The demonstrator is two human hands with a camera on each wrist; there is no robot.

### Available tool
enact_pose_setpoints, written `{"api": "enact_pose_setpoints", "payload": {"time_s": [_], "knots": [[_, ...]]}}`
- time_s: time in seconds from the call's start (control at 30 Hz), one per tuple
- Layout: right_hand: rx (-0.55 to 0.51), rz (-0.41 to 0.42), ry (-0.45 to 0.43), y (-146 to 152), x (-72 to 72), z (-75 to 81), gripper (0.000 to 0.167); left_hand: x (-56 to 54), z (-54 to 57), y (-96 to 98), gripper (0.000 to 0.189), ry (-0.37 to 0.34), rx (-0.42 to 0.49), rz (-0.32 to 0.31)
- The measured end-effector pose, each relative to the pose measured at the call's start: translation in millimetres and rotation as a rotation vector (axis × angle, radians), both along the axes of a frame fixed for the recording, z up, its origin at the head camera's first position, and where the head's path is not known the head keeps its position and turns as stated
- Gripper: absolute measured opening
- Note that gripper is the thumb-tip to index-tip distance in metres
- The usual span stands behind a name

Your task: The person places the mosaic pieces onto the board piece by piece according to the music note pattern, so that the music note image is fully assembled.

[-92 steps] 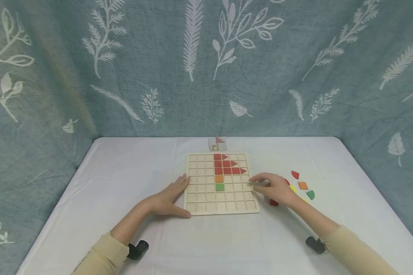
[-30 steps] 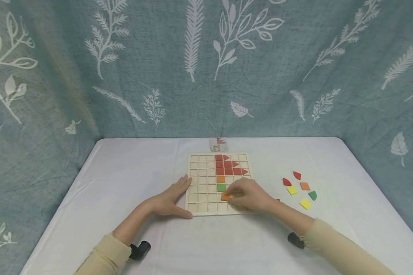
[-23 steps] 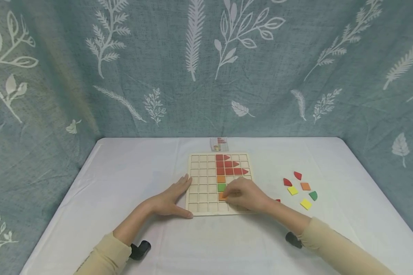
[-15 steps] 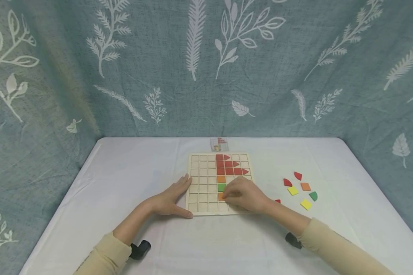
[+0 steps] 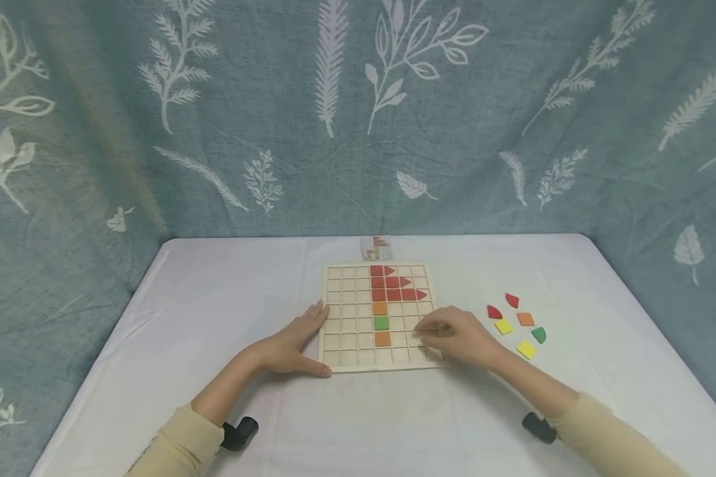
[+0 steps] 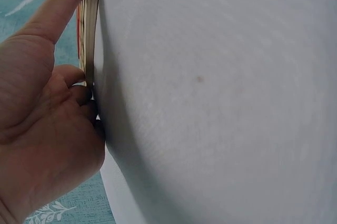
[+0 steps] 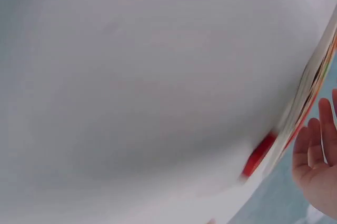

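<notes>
Two jobs at once: brace and place

Checking in from my end of the link. The grid board (image 5: 346,341) sits mid-worktop (image 5: 233,271), and my left hand (image 5: 289,341) is spread along its left edge, thumb at the near corner. My right hand (image 5: 456,336) hangs over the board's right side, fingers loosely bent, no tile visible at the tips. Under the red tiles (image 5: 377,283) runs a column: upper orange tile (image 5: 379,309), green tile (image 5: 381,323), lower orange tile (image 5: 382,339), and all three look seated to me.

For clean seating, I'd pinch each tile by opposite edges, square it over the cell, drop one edge in first, then press flat with a fingertip. Left hand should brace lightly, no shoving. I'd check the picture card (image 5: 376,248) behind the board for color and rotation, especially with curved bits like the loose green piece (image 5: 539,335) off to the right. Also, mind the red piece (image 7: 259,154) close by the board's edge; it'd be easy to nudge.
</notes>
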State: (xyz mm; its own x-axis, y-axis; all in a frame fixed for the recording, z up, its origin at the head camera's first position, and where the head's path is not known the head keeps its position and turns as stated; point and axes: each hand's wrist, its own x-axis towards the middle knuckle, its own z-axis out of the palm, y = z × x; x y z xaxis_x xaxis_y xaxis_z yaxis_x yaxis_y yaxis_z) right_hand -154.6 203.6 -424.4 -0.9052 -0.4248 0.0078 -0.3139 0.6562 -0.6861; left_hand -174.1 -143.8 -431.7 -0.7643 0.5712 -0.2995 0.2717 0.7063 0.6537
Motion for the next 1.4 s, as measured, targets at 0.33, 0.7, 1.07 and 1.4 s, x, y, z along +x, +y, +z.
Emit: {"api": "enact_pose_setpoints", "payload": {"time_s": [0.33,0.7,1.07,1.4], "knots": [[0.111,-0.147,0.012,80.9,20.6,7.2,0.027,1.9,5.4,2.1,0.117,-0.003,0.015,-0.005],[0.145,-0.042,0.061,84.4,20.8,-1.5,0.029,1.6,4.3,-1.3,0.116,-0.002,0.031,-0.009],[0.171,-0.097,0.059,68.8,18.2,-3.1,0.03,0.7,2.2,-0.4,0.118,0.001,0.027,-0.014],[0.12,-0.05,0.1,66.8,19.6,-3.7,0.034,0.7,3.7,-0.1,0.118,-0.001,0.026,-0.011]]}}
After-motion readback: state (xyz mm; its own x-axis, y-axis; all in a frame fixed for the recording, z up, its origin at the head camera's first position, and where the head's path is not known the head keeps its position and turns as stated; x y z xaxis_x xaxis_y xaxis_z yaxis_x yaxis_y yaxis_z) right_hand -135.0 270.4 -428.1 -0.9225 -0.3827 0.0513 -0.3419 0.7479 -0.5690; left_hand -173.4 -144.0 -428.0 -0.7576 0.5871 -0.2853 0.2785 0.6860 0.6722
